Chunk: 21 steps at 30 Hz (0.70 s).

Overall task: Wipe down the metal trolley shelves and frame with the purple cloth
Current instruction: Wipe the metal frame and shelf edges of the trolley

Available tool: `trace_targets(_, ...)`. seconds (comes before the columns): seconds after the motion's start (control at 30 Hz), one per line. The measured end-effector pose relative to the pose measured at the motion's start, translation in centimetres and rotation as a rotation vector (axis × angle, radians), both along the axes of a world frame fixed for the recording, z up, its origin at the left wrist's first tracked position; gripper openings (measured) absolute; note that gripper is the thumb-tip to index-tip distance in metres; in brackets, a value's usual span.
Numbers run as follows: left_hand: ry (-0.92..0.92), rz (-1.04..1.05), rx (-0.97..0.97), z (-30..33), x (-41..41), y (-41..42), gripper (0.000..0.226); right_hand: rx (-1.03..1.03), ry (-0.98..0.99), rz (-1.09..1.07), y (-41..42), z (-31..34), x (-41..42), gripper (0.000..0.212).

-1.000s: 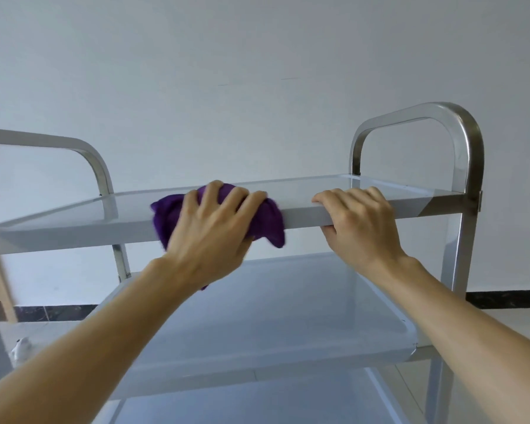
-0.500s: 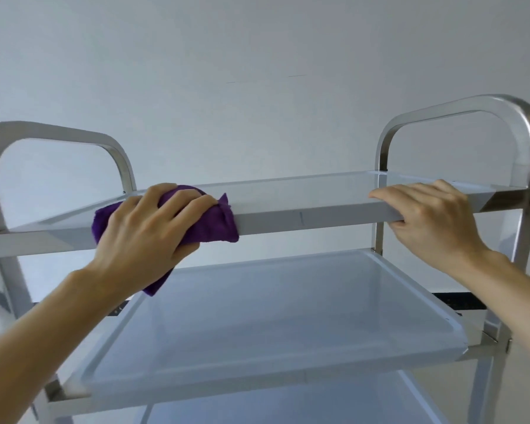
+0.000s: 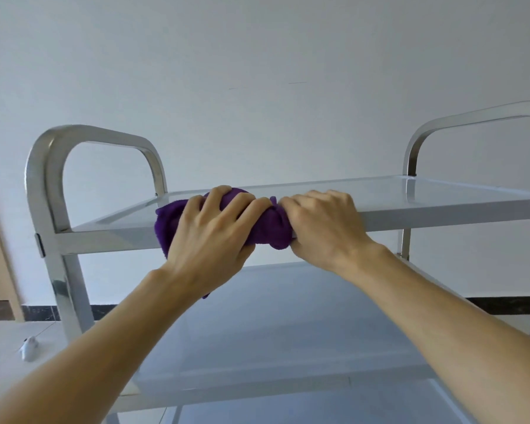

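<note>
The metal trolley's top shelf (image 3: 441,218) runs across the middle of the head view, its front rim facing me. The purple cloth (image 3: 169,221) is bunched over that rim, left of centre. My left hand (image 3: 211,234) grips the cloth from above, fingers curled over it and pressing it on the rim. My right hand (image 3: 325,228) sits directly against it on the right, fingers closed over the cloth's twisted right end and the rim. The hands hide much of the cloth; a tail hangs below my left wrist.
Looped frame handles rise at the left (image 3: 89,139) and right (image 3: 471,117) ends. The middle shelf (image 3: 288,347) lies below my forearms, with a lower one beneath. A white wall stands behind. A small white object (image 3: 28,348) lies on the floor at left.
My left hand slid the cloth rightward along the front rim. My right hand left its hold near the right handle and moved left until it met the cloth's end.
</note>
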<state>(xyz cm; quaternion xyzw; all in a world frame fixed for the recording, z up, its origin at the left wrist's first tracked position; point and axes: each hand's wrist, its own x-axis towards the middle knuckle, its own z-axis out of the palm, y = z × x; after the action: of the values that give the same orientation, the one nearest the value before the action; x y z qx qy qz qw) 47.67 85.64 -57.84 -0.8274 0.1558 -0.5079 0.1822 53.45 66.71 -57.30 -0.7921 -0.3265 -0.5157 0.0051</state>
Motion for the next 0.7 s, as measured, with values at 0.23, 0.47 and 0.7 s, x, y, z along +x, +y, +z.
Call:
trace_targets(0.23, 0.001, 0.024, 0.095, 0.4, -1.0, 3.2, 0.046, 0.081, -0.028, 0.008, -3.8, -0.7, 1.4, 0.022)
trace_targets(0.47, 0.029, 0.066, 0.016, 0.2, -1.5, 2.9, 0.046, 0.171, -0.041, 0.015, -5.0, -1.1, 1.5, 0.026)
trace_targets(0.7, 0.075, 0.059, 0.049, 0.5, 1.1, -4.1, 0.055, 0.146, -0.073, 0.016, -5.6, -0.9, 1.2, 0.020)
